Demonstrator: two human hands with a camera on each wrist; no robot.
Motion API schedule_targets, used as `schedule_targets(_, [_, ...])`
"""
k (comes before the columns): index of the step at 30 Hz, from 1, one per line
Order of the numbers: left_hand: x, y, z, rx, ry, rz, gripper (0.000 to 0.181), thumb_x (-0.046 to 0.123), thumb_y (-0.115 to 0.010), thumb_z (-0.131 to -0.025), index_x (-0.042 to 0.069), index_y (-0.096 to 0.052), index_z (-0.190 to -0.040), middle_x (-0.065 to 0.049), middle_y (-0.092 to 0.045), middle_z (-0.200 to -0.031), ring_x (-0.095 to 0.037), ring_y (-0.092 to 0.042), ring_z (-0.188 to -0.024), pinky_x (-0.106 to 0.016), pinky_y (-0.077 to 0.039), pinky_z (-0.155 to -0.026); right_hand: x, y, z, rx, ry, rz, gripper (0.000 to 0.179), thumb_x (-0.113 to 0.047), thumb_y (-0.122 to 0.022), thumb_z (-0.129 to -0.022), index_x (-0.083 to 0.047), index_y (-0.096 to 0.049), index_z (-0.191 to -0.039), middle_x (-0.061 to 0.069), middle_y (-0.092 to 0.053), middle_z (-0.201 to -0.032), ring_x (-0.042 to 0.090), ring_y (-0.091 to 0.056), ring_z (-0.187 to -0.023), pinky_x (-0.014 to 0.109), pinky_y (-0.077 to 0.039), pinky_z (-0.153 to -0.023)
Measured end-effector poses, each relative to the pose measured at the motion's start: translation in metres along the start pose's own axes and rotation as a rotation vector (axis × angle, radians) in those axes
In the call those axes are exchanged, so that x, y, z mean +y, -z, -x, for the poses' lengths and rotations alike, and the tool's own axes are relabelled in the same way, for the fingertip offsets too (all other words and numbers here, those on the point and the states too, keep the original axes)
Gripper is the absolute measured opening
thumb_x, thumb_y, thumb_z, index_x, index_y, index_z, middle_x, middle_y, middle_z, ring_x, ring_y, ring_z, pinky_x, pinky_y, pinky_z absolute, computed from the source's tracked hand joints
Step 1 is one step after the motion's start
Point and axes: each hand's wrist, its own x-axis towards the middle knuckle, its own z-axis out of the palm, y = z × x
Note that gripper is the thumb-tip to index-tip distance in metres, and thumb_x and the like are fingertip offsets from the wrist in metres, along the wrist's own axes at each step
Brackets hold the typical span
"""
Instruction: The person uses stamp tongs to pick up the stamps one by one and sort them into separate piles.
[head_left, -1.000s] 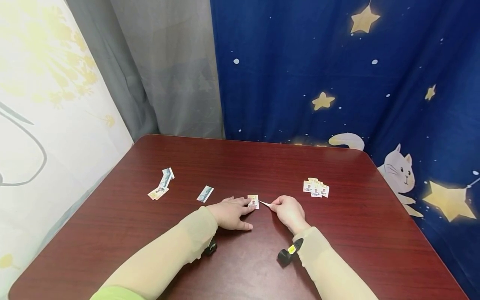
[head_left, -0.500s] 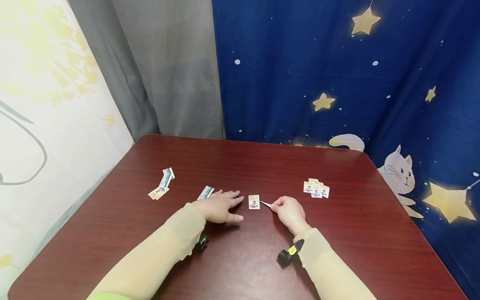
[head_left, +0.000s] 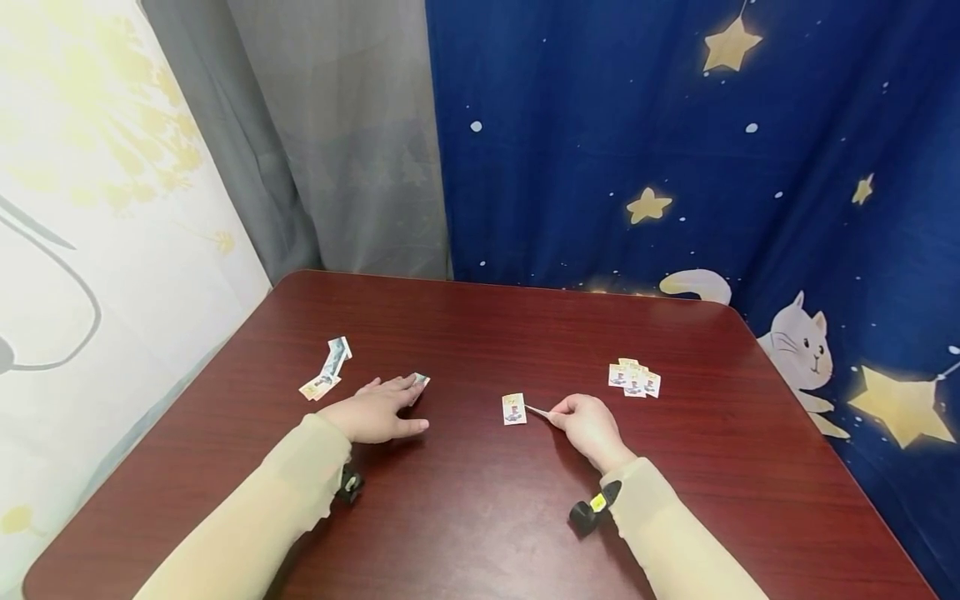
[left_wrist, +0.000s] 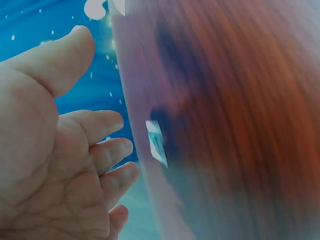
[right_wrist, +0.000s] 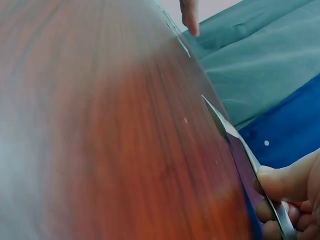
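Change: I see LH (head_left: 375,412) has swung to its own L. 1 s ago its fingers lay on the small yellow-red illus. card (head_left: 514,409) betw. the hands; that card is now uncovered, flat on the wood-grain tbl (head_left: 465,517), nearer RH (head_left: 595,431) than LH. LH fingers now hide most of the blue-grey picture card (head_left: 422,379), one corner showing past the fingertips. My read: LH is done w/ the centre card for the moment & its attn has switched to the blue-grey one; RH's part looks unchanged.

Pose, LH: palm down, fingers extended & slightly spread, thumb out toward RH. Grasping nothing. L wrist cam has fingers & blue-grey card apart in view, but contact unclear to me.

Pose, RH: fingers curled, thumb pressing; pinches a thin pale item (head_left: 542,412) edge-on, tip aimed at LH side, right by centre card's edge. Touching or not, can't tell. Card stack or tool, also can't tell, even from R wrist cam.

Nearby: overlapping blue-grey & yellow-red cards (head_left: 326,370) beyond LH, to its L. Cluster of overlapping yellow-red cards (head_left: 634,378) beyond RH, to its R. Wrist cams strapped on both sleeves.
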Motion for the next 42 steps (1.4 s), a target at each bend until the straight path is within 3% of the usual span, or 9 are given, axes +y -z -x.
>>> schedule_targets(13, [-0.042, 0.001, 0.029, 0.079, 0.089, 0.002, 0.078, 0.051, -0.053, -0.094, -0.003, -0.034, -0.147, -0.026, -0.029, -0.151, -0.044, -0.025, -0.139, -0.062, -0.019, -0.110, 0.016, 0.030, 0.000, 0.020, -0.027, -0.021, 0.008, -0.017, -0.071, -0.084, -0.014, -0.072, -0.077, -0.001, -0.066, -0.080, 0.018, -0.053, -0.074, 0.032, -0.039, -0.069])
schedule_targets(26, [-0.077, 0.002, 0.058, 0.181, 0.268, 0.005, 0.083, 0.056, -0.055, -0.091, -0.010, -0.041, -0.140, -0.032, -0.035, -0.144, -0.051, -0.033, -0.131, -0.065, -0.022, -0.106, 0.049, 0.075, -0.002, 0.078, -0.046, -0.010, 0.010, -0.015, -0.068, -0.086, -0.007, -0.074, -0.085, 0.004, -0.068, -0.086, 0.023, -0.054, -0.081, 0.033, -0.037, -0.072])
schedule_targets(33, [-0.089, -0.002, 0.064, 0.129, 0.270, 0.056, 0.083, 0.054, -0.054, -0.093, -0.010, -0.036, -0.143, -0.034, -0.026, -0.148, -0.051, -0.024, -0.136, -0.067, -0.015, -0.107, 0.064, 0.099, 0.001, 0.125, -0.062, -0.023, 0.015, -0.014, -0.068, -0.086, 0.000, -0.072, -0.089, 0.010, -0.068, -0.087, 0.026, -0.053, -0.083, 0.034, -0.038, -0.072])
schedule_targets(42, [-0.094, -0.005, 0.062, 0.083, 0.263, 0.088, 0.087, 0.053, -0.052, -0.094, -0.016, -0.030, -0.142, -0.037, -0.020, -0.149, -0.051, -0.018, -0.137, -0.068, -0.012, -0.107, 0.082, 0.118, 0.000, 0.140, -0.100, -0.013, 0.020, -0.016, -0.066, -0.089, 0.002, -0.072, -0.093, 0.012, -0.068, -0.091, 0.028, -0.053, -0.089, 0.036, -0.039, -0.075])
